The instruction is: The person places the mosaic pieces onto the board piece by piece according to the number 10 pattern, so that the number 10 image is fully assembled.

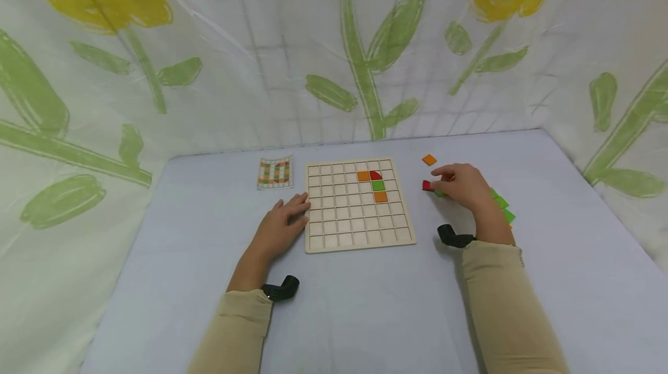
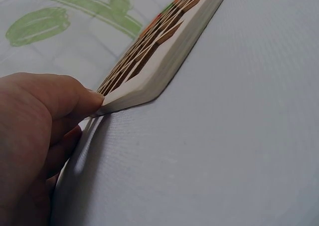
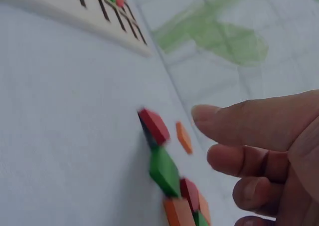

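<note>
A pale wooden grid board [image 1: 344, 226] lies on the table, with orange, red and green tiles [image 1: 378, 185] in its upper right cells. My left hand [image 1: 279, 226] rests against the board's left edge; in the left wrist view the thumb [image 2: 92, 100] touches the rim. Right of the board, my right hand [image 1: 461, 185] hovers over a row of loose tiles, fingers loosely bent with nothing seen between them. Near its fingertips are a red tile [image 3: 155, 126] and a green tile [image 3: 164, 172]. The hand partly hides the row in the head view.
A small patterned card [image 1: 275, 173] with coloured squares lies left of the board. One orange tile [image 1: 429, 159] sits apart, beyond the right hand. More green tiles [image 1: 502, 203] show behind the right wrist. A white sheet with painted flowers [image 1: 360, 61] hangs behind the table.
</note>
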`<state>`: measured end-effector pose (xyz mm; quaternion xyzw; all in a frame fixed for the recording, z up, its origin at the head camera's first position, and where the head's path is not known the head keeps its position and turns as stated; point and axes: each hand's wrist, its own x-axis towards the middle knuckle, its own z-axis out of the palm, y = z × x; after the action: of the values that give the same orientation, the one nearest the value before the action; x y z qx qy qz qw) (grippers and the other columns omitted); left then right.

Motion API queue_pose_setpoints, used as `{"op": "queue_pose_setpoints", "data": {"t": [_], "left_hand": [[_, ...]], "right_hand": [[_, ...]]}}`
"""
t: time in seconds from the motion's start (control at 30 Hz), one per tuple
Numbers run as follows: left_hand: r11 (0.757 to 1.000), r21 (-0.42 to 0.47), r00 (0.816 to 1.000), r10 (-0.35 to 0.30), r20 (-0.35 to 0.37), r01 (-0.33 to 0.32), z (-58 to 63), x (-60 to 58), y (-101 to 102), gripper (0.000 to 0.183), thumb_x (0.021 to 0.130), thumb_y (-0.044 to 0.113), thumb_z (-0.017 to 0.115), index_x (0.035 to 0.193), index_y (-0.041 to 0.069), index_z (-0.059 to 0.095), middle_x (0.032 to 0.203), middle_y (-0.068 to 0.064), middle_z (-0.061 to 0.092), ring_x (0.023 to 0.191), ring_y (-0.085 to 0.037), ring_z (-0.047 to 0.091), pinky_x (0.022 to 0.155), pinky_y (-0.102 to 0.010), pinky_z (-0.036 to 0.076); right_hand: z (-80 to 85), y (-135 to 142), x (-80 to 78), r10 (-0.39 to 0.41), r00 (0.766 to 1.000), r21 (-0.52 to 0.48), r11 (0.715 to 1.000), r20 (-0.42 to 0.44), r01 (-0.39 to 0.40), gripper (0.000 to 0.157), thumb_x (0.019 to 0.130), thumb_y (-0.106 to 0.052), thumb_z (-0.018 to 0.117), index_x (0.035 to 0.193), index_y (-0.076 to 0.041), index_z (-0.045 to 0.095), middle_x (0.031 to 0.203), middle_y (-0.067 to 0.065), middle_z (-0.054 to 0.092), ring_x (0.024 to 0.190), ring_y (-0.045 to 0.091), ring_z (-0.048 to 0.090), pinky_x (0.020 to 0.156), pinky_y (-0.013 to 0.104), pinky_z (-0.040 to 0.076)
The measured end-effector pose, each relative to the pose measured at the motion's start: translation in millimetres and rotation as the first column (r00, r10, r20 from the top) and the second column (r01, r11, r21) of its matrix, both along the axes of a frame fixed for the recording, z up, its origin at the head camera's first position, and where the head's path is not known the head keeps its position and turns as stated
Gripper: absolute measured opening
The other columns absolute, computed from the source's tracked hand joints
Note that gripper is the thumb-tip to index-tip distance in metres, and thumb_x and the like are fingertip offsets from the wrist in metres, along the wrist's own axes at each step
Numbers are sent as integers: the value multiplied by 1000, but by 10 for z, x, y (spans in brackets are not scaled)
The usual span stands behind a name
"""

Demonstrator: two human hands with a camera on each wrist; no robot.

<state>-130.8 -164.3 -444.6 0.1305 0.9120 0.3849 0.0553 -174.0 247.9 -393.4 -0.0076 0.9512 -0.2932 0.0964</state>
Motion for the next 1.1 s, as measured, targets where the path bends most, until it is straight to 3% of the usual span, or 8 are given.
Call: {"op": "queue_pose_setpoints", "data": {"t": [0.13, 0.33, 0.5, 1.1], "left_hand": [[1000, 4, 1000, 1, 6, -1, -7, 2, -5, 40, 97, 22, 60, 135, 9, 61, 153, 3, 44, 144, -18, 37, 127, -42, 13], [1000, 6, 1000, 3, 11, -3, -27, 2, -13, 40, 98, 22, 60, 136, 10, 60, 153, 4, 43, 145, -17, 36, 127, -42, 12], [1000, 13, 1000, 1, 13, -1, -28, 1, -10, 40, 98, 22, 60, 136, 10, 60, 154, 5, 43, 145, -17, 36, 127, -42, 12], [1000, 7, 1000, -2, 9, 2, -28, -3, -6, 40, 98, 23, 60, 136, 10, 60, 154, 5, 42, 145, -17, 35, 127, -43, 12]], "right_hand": [[-6, 186, 45, -50, 995, 3, 999, 85, 50, 48, 92, -31, 67, 134, -9, 60, 112, 14, 61, 98, 28, 54, 74, 32, 46], [-86, 257, 49, -37, 988, 14, 999, 147, 36, 51, 90, -29, 68, 135, -8, 58, 115, 18, 56, 101, 31, 51, 80, 37, 48], [-131, 263, 35, -27, 988, 13, 1000, 150, 25, 51, 91, -31, 68, 137, -10, 58, 119, 20, 57, 103, 32, 51, 84, 42, 49], [-182, 249, 14, -21, 995, 37, 999, 98, 18, 45, 92, -33, 66, 130, -10, 63, 111, 16, 59, 101, 30, 50, 84, 39, 46]]}}
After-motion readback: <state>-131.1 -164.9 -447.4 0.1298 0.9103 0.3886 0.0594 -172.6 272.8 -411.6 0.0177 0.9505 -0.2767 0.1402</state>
